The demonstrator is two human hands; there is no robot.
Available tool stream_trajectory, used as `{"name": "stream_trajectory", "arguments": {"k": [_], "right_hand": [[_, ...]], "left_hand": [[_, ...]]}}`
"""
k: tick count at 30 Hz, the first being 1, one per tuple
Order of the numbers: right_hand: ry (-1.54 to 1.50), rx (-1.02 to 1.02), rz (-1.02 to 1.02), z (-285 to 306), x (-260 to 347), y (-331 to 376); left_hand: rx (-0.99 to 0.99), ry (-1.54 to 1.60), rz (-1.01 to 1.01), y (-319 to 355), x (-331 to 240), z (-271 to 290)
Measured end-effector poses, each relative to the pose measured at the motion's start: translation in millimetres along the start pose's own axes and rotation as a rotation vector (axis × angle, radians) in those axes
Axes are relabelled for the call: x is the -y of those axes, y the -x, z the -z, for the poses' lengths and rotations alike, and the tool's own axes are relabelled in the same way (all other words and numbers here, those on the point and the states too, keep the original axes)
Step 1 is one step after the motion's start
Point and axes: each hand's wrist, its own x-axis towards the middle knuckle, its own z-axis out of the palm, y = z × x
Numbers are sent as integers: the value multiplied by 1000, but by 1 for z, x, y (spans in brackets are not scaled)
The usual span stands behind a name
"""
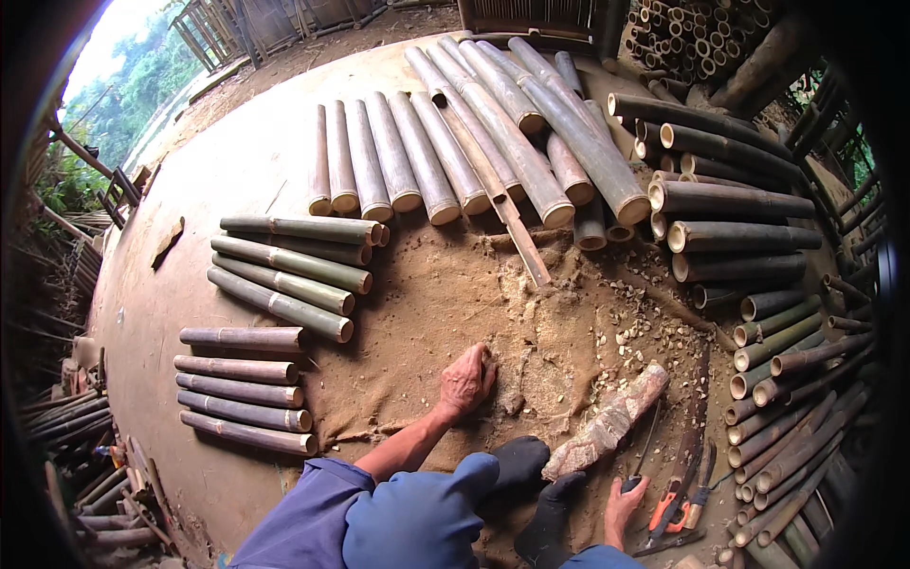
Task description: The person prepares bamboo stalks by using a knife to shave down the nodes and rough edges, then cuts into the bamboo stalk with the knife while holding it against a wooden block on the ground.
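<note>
My left hand [464, 381] is curled closed just above a brown sackcloth [398, 313] spread on the ground. Whatever its fingers hold, if anything, is hidden. At the lower right, my right hand [622, 510] grips the black handle of a tool with a thin, slightly curved blade [649, 438]. That blade points away from me, beside a short, pale, rough log [607, 424] lying between my hands near my feet. Right of my right hand lie an orange-handled tool [667, 512] and another tool with a wooden handle [697, 508].
Cut bamboo lengths lie in rows: greenish ones [284, 275] and brownish ones [242, 396] at left, longer grey ones [559, 123] beyond. More bamboo [739, 199] is stacked at right. A split bamboo strip [517, 237] extends over the sackcloth. Wood chips [635, 332] litter the cloth.
</note>
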Motion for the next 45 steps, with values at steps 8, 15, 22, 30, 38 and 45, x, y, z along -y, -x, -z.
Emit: {"name": "stream_trajectory", "arguments": {"k": [8, 15, 22, 30, 38, 45], "right_hand": [[61, 21, -8, 3, 4, -2], [84, 23, 13, 3, -1, -4], [99, 151, -71, 15, 16, -9], [71, 110, -96, 14, 17, -9], [98, 111, -49, 17, 19, -12], [156, 68, -41, 11, 6, -19]], "left_hand": [[-17, -43, 4, 2, -1, -2], [-96, -119, 4, 2, -7, -7], [-106, -117, 35, 1, -4, -10], [-79, -75, 38, -4, -11, -2], [-63, -66, 47, -1, -3, -5], [-65, -48, 42, -2, -5, -6]]}}
